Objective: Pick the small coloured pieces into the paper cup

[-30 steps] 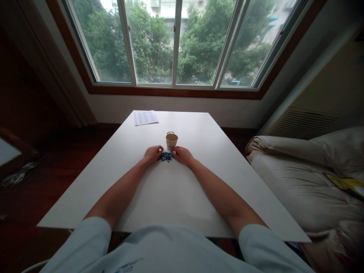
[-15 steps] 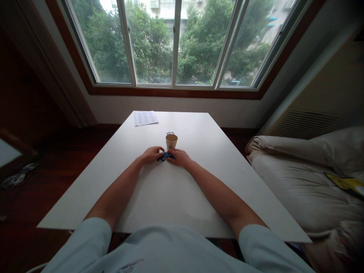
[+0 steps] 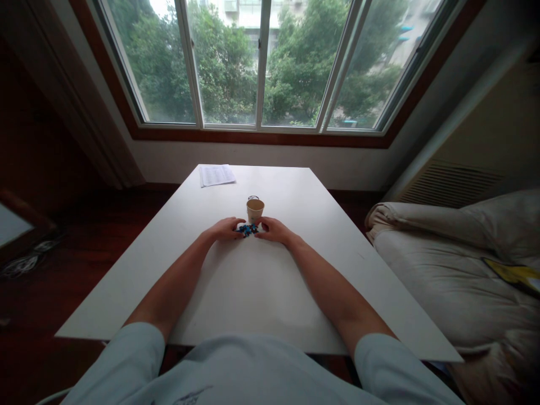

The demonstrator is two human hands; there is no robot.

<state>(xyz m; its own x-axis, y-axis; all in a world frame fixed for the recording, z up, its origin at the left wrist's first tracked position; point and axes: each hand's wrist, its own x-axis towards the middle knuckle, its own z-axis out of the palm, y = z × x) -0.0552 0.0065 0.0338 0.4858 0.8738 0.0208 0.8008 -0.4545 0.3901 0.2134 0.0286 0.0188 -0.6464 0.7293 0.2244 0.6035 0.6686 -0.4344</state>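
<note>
A small heap of blue and black pieces, too small to name, lies on the white table between my hands. My left hand rests at the heap's left side, fingers apart and curved, touching its edge. On the right, my right hand has its thumb and fingers spread, with the fingertips close by the pieces. Just behind the heap stands an upright tan paper cup, its rim facing up. What is inside the cup cannot be made out.
Behind the cup lies a thin dark looped item. Printed sheets of paper are at the table's far left corner. To the right is a beige sofa; a wide window fills the far wall.
My right hand has drawn back slightly to the right, and its fingers have opened away from the pieces. The pieces now lie more gathered and visible. My left hand has barely moved.
</note>
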